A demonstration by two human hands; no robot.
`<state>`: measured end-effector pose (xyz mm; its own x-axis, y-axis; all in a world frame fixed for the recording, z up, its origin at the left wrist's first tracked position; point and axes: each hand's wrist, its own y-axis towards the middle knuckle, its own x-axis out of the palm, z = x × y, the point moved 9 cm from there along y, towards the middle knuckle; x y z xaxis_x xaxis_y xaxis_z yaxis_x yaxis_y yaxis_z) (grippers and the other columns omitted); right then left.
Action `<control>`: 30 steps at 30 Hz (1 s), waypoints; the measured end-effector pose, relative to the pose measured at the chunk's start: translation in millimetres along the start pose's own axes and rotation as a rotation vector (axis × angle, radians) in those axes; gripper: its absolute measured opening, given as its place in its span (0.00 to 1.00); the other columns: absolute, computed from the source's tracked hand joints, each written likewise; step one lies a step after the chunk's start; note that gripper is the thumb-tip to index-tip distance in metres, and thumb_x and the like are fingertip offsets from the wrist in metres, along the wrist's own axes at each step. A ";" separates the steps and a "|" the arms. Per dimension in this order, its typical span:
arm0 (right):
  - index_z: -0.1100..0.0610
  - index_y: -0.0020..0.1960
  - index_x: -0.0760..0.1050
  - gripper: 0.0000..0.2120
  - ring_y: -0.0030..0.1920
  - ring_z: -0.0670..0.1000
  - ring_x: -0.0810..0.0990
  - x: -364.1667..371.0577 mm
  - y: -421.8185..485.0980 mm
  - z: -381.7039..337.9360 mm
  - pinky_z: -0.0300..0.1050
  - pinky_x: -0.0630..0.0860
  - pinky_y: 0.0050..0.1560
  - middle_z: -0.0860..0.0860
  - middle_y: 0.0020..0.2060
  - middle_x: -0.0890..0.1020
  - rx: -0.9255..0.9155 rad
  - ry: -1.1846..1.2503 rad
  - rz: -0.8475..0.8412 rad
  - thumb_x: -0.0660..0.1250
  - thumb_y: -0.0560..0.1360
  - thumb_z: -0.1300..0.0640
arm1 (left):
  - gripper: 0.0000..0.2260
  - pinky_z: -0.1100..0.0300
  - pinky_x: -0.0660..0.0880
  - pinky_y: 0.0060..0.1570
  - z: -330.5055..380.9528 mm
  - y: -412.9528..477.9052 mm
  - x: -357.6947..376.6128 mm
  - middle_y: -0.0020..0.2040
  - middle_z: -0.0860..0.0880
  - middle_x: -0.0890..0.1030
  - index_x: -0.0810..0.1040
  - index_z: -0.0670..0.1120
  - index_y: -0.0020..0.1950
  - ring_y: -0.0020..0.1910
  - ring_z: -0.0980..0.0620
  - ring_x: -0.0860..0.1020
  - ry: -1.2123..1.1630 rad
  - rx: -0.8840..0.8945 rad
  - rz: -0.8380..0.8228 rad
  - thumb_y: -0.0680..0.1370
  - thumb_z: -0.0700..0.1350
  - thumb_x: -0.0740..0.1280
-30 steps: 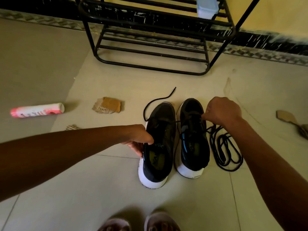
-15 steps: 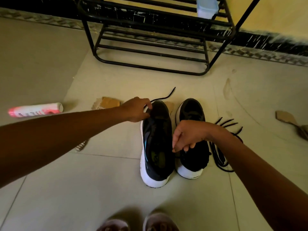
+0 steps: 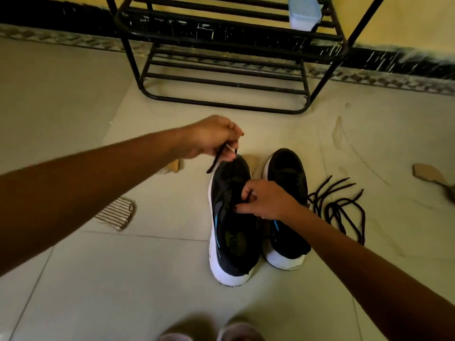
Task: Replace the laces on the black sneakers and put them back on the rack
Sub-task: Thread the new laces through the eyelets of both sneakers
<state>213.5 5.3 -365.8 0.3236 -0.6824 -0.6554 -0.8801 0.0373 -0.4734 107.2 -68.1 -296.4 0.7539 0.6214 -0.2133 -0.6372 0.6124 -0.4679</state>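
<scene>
Both hands pinch a black lace (image 3: 216,161): the left hand (image 3: 211,140) holds its end raised above the toe of one black sneaker (image 3: 232,242), and the right hand (image 3: 267,201) grips it over the eyelets. The second sneaker (image 3: 286,173) stands close beside it on the floor (image 3: 147,279), with loose laces (image 3: 344,212) coiled just beside and the black rack (image 3: 221,104) beyond.

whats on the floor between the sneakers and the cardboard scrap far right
A loose heap of black laces, right beside the sneakers, shown in the head view.
</scene>
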 end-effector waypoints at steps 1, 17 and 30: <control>0.56 0.45 0.74 0.14 0.33 0.43 0.73 0.6 -0.5 -1.9 0.40 0.71 0.38 0.45 0.33 0.75 -0.010 0.011 -0.002 0.74 0.69 0.49 | 0.07 0.61 0.80 0.40 12.0 -2.2 -1.4 0.38 0.49 0.76 0.75 0.45 0.53 0.29 0.57 0.78 -0.053 0.015 -0.017 0.81 0.41 0.57; 0.59 0.56 0.76 0.17 0.31 0.46 0.75 -21.7 -8.2 -38.8 0.37 0.70 0.27 0.53 0.43 0.83 -0.010 1.356 -0.167 0.51 0.77 0.62 | 0.13 0.59 0.80 0.44 33.3 -7.3 6.7 0.55 0.44 0.78 0.72 0.41 0.61 0.44 0.50 0.82 -0.480 0.050 0.076 0.81 0.33 0.53; 0.57 0.40 0.81 0.09 0.36 0.47 0.77 -76.8 -8.6 16.5 0.39 0.70 0.41 0.52 0.33 0.79 0.008 0.025 0.192 0.69 0.75 0.53 | 0.17 0.57 0.76 0.53 6.3 3.7 -28.4 0.65 0.42 0.74 0.66 0.39 0.69 0.54 0.49 0.79 -0.604 -0.025 0.296 0.81 0.33 0.53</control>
<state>202.0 69.4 -321.1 0.1413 -0.6800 -0.7195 -0.9219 0.1744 -0.3459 82.4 -80.4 -286.6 0.3212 0.9301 0.1784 -0.7938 0.3671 -0.4849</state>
